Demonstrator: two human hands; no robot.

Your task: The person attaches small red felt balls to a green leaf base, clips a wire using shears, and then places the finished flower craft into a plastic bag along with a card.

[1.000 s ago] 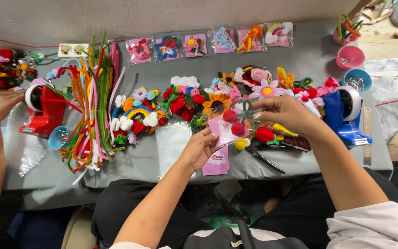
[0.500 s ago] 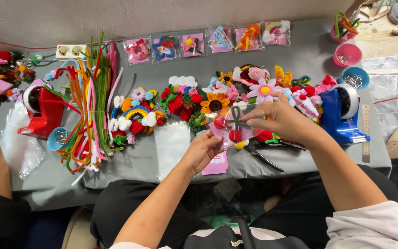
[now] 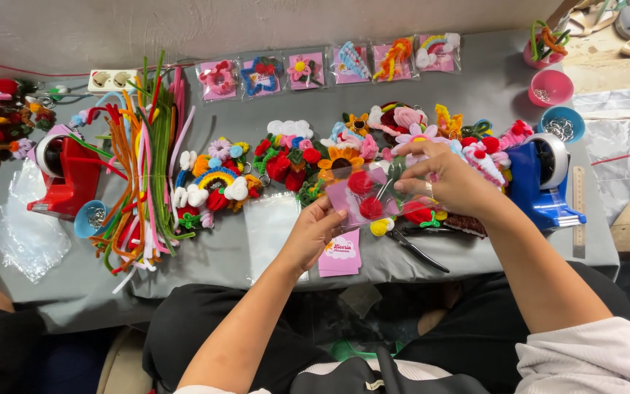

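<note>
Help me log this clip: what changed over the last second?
The left hand and right hand came together on the pink card bearing the red cherries. At the left edge, another person's raised hand has dropped from view. The pile of craft flowers and blue tape dispenser stayed put.

A table covered with grey cloth. Far edge: a row of bagged pink cards. Left: red tape dispenser, pipe cleaner bundle, clear bags. Middle: pipe-cleaner flowers, pink card stack, pliers. Right: blue tape dispenser, pink bowl, blue bowl.
</note>
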